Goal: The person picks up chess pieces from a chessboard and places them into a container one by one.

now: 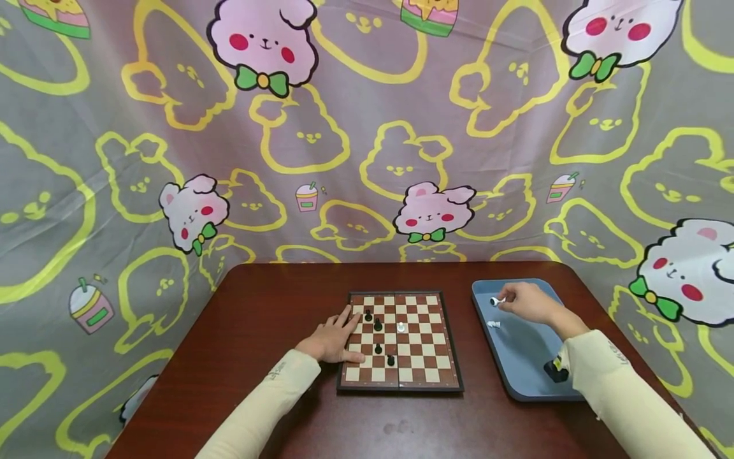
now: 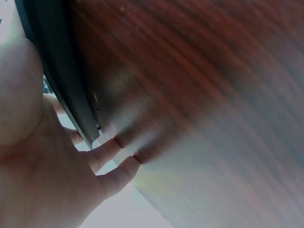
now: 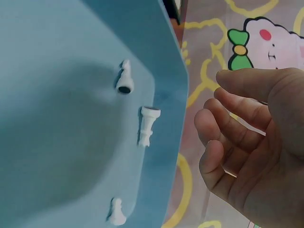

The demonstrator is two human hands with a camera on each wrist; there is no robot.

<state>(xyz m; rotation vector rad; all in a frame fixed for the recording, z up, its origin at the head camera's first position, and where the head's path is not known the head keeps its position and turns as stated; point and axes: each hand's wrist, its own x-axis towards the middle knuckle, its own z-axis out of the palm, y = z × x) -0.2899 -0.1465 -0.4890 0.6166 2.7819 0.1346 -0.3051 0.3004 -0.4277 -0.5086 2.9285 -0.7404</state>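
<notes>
My left hand (image 1: 331,338) is spread at the left edge of the chessboard (image 1: 427,344). Its thumb lies over the squares; in the left wrist view, fingertips reach the table beside the board's black rim (image 2: 57,66). Several black chess pieces (image 1: 378,324) and one white chess piece (image 1: 401,327) are on the board. My right hand (image 1: 530,302) is over the blue tray (image 1: 518,357), fingertips at a white chess piece with a dark base (image 1: 494,301). In the right wrist view the fingers (image 3: 223,161) are loosely bent, with nothing visible between them.
Another white piece (image 1: 493,324) lies near the tray's left side. The right wrist view shows several white pieces, including a pawn (image 3: 125,78), lying in the tray. A black box (image 1: 555,371) sits by the right cuff. Patterned cloth (image 1: 355,236) hangs behind the brown table (image 1: 246,363).
</notes>
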